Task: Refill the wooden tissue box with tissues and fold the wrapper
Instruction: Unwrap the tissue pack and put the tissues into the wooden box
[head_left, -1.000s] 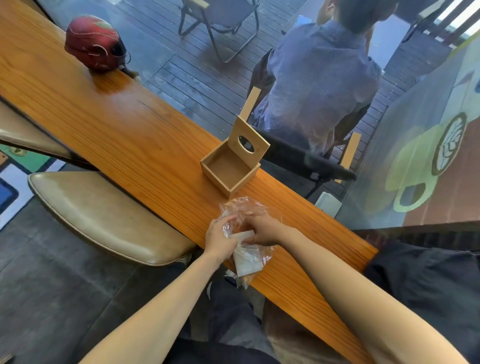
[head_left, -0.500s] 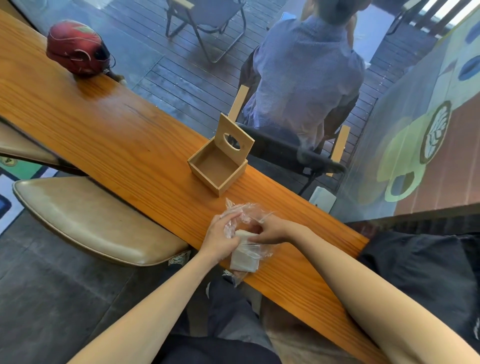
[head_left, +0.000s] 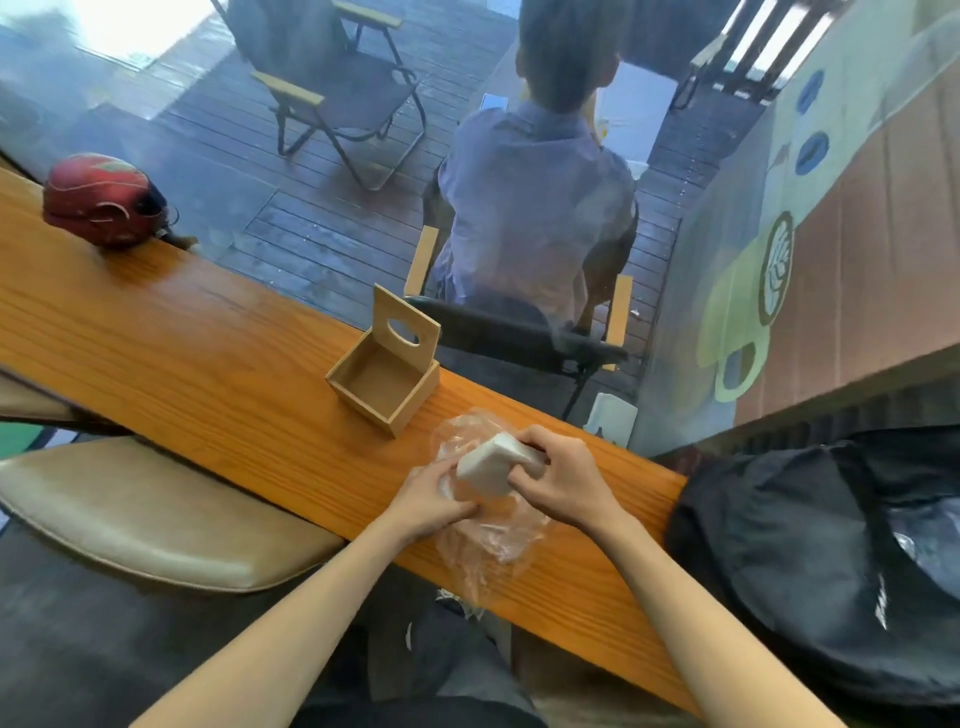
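The wooden tissue box (head_left: 382, 387) stands on the long wooden counter (head_left: 208, 364) with its slotted lid (head_left: 406, 330) tipped up and nothing inside. Just in front of it, my right hand (head_left: 563, 480) grips a white stack of tissues (head_left: 493, 462), lifted clear of the clear plastic wrapper (head_left: 485, 540). My left hand (head_left: 428, 501) pinches the crumpled wrapper against the counter near its front edge.
A red helmet (head_left: 101, 200) sits at the counter's far left. A tan cushioned stool (head_left: 150, 519) is at my left and a black bag (head_left: 810, 561) at my right. Beyond the glass a person (head_left: 535, 208) sits with their back to me.
The tissue stack has come up out of the wrapper in my right hand. My left hand has shifted down onto the wrapper. My view has swung left and up.
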